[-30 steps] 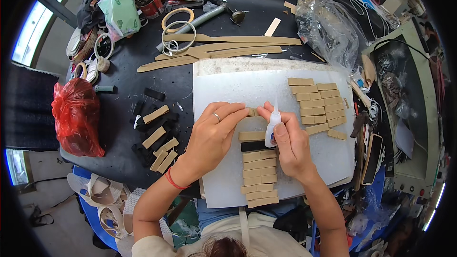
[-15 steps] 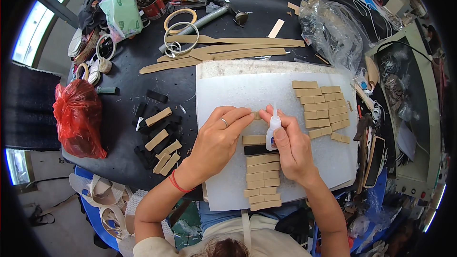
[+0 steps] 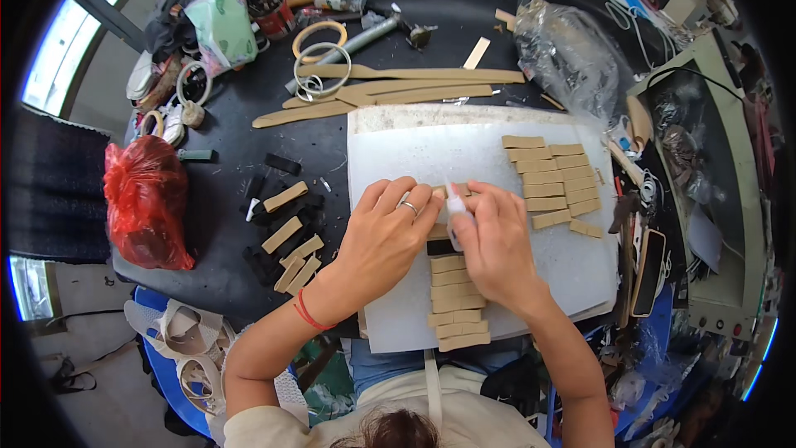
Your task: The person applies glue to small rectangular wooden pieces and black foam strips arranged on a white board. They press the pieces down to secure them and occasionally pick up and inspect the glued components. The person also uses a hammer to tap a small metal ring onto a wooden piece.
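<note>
My right hand [image 3: 500, 242] is closed round a small white squeeze bottle [image 3: 456, 214] with a thin clear nozzle, tilted up and leftward. My left hand [image 3: 388, 231] pinches a short tan strip [image 3: 439, 191] in front of it. The right fingertips reach the strip's other end, and the nozzle lies across it. Fingers partly hide the strip. Below the hands, a column of folded tan strips [image 3: 458, 290] and a black strip [image 3: 441, 246] lie on the white board [image 3: 394, 153]. More tan pieces [image 3: 543, 177] are arranged in two columns at the board's right.
Loose tan and black pieces [image 3: 282, 234] lie left of the board. Long tan straps [image 3: 414, 75], tape rings [image 3: 319, 40] and a hammer [image 3: 365, 35] are at the back. A red plastic bag [image 3: 148, 203] sits left; a clear plastic bag [image 3: 572, 54] lies back right.
The bottle has swung left and tilted, bringing its nozzle over the strip. My right hand has moved closer to the left hand. The whole view has shifted slightly.
</note>
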